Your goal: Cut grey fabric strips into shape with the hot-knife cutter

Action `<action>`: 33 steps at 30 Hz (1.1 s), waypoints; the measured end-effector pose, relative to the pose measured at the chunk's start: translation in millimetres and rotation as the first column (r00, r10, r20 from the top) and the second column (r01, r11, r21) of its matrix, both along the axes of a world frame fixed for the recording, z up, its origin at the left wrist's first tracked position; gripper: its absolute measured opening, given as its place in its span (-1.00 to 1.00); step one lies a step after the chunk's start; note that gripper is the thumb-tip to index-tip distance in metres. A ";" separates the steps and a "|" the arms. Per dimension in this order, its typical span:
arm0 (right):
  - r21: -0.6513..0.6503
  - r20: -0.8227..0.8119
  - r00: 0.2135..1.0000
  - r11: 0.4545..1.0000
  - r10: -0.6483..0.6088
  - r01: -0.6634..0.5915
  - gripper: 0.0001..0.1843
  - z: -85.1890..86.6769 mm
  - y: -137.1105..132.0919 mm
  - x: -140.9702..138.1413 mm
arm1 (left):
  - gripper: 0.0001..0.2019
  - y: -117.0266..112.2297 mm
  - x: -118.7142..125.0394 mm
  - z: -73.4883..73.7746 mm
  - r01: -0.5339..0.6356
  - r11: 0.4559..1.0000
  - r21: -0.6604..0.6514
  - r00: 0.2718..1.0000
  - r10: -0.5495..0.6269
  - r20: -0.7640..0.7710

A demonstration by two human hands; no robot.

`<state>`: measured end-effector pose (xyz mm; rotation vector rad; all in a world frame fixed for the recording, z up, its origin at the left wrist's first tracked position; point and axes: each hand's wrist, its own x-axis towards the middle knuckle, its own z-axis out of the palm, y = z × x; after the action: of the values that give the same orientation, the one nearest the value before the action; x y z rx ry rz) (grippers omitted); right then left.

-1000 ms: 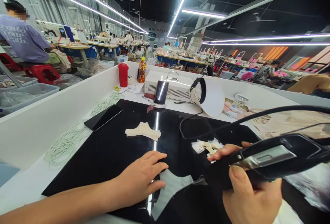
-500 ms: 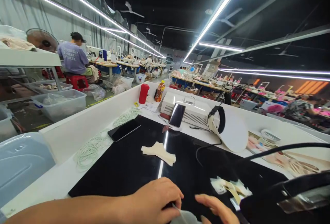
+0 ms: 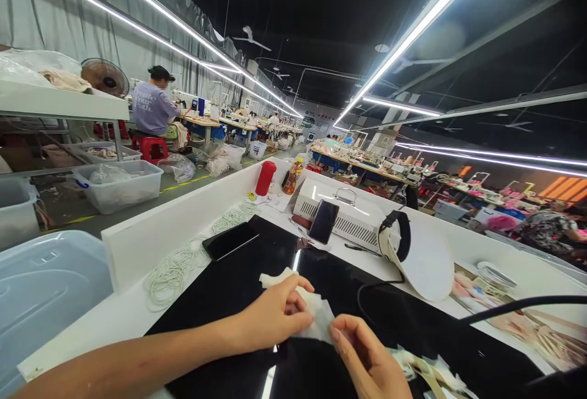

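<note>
A cream fabric piece (image 3: 277,277) with a curved outline lies on the black board, partly covered by my left hand (image 3: 275,316). A thin translucent white sheet (image 3: 321,319) is stretched between my hands over the right end of the fabric. My left hand has its fingers curled, with the thumb at the sheet's left side. Between the thumb and fingers of my right hand (image 3: 362,353), the sheet's right edge is pinched. At lower right is a small pile of cream strips and translucent scraps (image 3: 431,371), close to my right hand.
A black phone (image 3: 230,237) lies at the board's left edge, beside bundles of pale green cord (image 3: 172,279). Behind are a propped phone (image 3: 323,221), a white metal box (image 3: 353,209), a red container (image 3: 265,178) and a bottle (image 3: 292,177). A cable and white visor (image 3: 426,258) are at right.
Both hands have moved forward from the near edge, bringing the translucent sheet over the cream fabric. My right hand has closed on the sheet's edge. The view has shifted slightly.
</note>
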<state>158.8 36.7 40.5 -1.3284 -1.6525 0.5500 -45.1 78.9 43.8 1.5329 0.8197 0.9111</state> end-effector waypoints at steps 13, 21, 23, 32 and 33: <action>0.107 0.286 0.958 0.994 -0.024 -0.007 -0.67 -5.0 71.0 -32.8 | -0.90 50.2 -33.2 -4.6 -0.210 0.882 0.421 0.860 0.372 -0.350; 0.160 0.431 0.900 0.987 -0.062 -0.008 -0.71 -23.5 78.5 -33.7 | -0.94 53.0 -30.7 -10.3 -0.063 0.836 0.545 0.688 0.432 -0.583; 0.192 0.444 0.893 0.981 -0.071 -0.017 -0.71 -27.5 79.8 -35.3 | -0.94 53.8 -30.6 -11.3 -0.051 0.829 0.557 0.656 0.448 -0.607; 0.314 0.482 0.872 0.945 -0.081 -0.086 -0.85 -2.4 40.4 -45.1 | -0.85 54.9 -38.1 -16.9 -0.014 0.773 0.634 0.667 0.479 -0.570; 0.307 0.494 0.868 0.945 -0.056 -0.114 -0.85 1.9 27.9 -45.4 | -0.83 55.7 -40.2 -17.5 -0.012 0.765 0.644 0.683 0.477 -0.554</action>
<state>113.4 64.6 42.3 -1.2559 -2.0762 -0.0778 -85.3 134.6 26.3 2.4570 1.4190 0.8261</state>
